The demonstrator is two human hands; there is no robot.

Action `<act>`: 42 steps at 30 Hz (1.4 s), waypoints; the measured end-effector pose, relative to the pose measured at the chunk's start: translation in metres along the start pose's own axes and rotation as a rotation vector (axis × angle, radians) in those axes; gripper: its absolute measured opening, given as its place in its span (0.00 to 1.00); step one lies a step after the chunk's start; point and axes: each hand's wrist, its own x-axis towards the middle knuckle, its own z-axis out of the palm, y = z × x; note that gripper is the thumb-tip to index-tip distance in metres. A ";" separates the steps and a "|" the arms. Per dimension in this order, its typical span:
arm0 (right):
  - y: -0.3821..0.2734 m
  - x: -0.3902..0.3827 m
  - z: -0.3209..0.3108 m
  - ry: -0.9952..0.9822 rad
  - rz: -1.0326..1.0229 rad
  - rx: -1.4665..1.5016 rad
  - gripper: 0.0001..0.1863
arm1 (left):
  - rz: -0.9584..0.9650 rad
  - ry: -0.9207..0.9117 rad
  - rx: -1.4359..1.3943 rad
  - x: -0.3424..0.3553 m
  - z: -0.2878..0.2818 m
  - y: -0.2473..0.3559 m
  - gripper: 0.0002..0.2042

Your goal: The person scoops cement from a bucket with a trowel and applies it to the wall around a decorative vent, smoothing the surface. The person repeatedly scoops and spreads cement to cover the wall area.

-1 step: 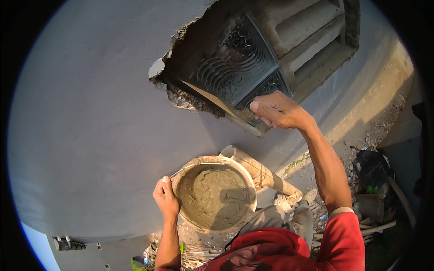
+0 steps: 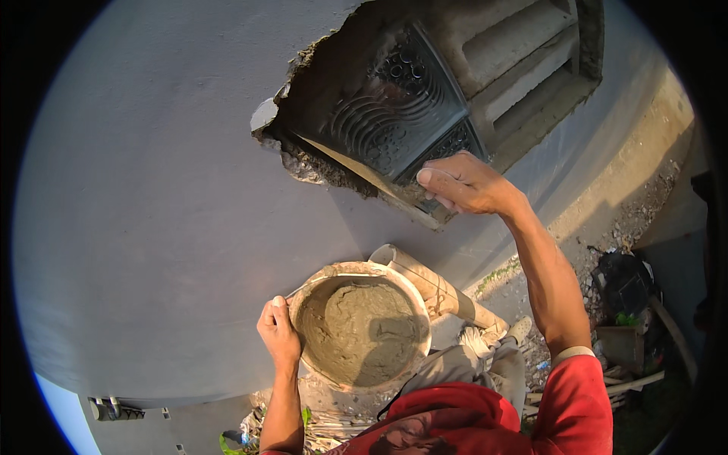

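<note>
My left hand [image 2: 278,331] is closed round the left rim of a bucket [image 2: 419,291]. Wet grey-brown mortar [image 2: 364,326] lies inside it, with a shadow across its right side. My right hand [image 2: 462,184] is raised at the lower corner of a wall opening, its fingers curled and thumb pressed in; what they hold, if anything, is hidden. Just behind that hand are patterned glass blocks [image 2: 402,106], set in the opening. Along the opening's lower edge runs a pale strip [image 2: 353,163], partly covered near the right hand.
The grey wall [image 2: 167,189] has a broken, jagged edge [image 2: 303,163] round the opening. Concrete slats [image 2: 523,57] fill its right part. A pale pipe [image 2: 436,284] stands beside the bucket. Rubble, sticks [image 2: 637,383] and a dark object [image 2: 622,280] lie at the right.
My right hand has shifted very slightly left. The left hand and the bucket stay in place.
</note>
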 end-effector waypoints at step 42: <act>0.041 -0.019 0.003 0.022 0.050 -0.076 0.30 | 0.050 0.008 -0.025 0.004 0.004 0.000 0.19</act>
